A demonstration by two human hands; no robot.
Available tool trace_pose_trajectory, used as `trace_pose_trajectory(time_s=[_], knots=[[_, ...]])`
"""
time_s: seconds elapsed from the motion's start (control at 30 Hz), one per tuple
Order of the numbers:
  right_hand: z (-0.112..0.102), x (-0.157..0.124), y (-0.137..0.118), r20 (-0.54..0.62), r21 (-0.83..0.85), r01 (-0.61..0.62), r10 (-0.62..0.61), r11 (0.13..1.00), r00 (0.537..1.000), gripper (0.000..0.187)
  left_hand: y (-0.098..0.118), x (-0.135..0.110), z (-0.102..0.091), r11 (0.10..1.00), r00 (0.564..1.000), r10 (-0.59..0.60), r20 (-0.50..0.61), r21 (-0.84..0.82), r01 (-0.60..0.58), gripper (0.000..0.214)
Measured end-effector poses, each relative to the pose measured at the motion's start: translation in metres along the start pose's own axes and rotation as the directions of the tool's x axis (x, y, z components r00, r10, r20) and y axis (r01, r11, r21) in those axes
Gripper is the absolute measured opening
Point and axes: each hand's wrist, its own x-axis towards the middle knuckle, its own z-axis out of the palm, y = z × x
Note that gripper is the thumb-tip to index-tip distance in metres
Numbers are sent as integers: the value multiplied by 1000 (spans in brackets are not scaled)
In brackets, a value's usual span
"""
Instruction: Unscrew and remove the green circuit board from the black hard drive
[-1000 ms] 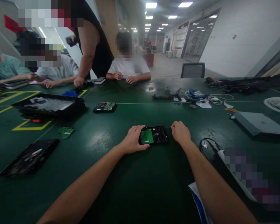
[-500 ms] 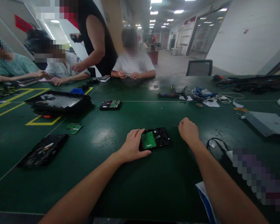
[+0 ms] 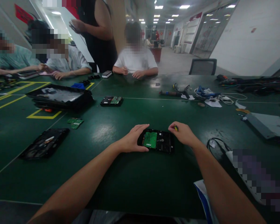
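Observation:
A hard drive [image 3: 164, 145] with a green circuit board [image 3: 150, 140] facing up lies on the green table in front of me. My left hand [image 3: 132, 140] is closed around its left end, thumb on the near edge and fingers on the far edge. At the drive's far right corner, my right hand [image 3: 183, 133] pinches a small screwdriver [image 3: 176, 128]; only part of its yellow-and-black handle shows. The fingers hide its tip, so I cannot tell whether it touches the drive.
To the left lie a black casing [image 3: 45, 143], green circuit boards [image 3: 76, 122] and a black tray [image 3: 60, 98]. A second hard drive [image 3: 111, 100] sits farther back. Cables [image 3: 206, 93] and a grey metal box [image 3: 266, 124] are on the right. Several people sit or stand across the table.
My right hand has moved left from beside the drive to its far right corner, and the screwdriver handle now shows. The drive has shifted slightly right. The standing person has raised a hand.

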Motion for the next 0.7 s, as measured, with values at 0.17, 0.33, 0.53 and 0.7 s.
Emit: trace_pose_trajectory(time_s=[0.17, 0.33, 0.53, 0.7], knots=[[-1, -1, 1, 74, 154, -110, 99, 982, 992, 27, -20, 1, 9, 989, 968, -117, -222, 58, 133, 75], [1, -1, 3, 172, 269, -219, 176, 938, 969, 33, -25, 9, 21, 968, 908, -175, -381, 103, 229, 52], [0, -3, 4, 299, 364, -287, 181, 886, 937, 35, 15, 7, 28, 847, 754, -493, -434, -43, 530, 51], [-4, -6, -5, 429, 332, -312, 152, 890, 891, 37, 51, 3, 32, 824, 790, -564, -240, -114, 554, 74]])
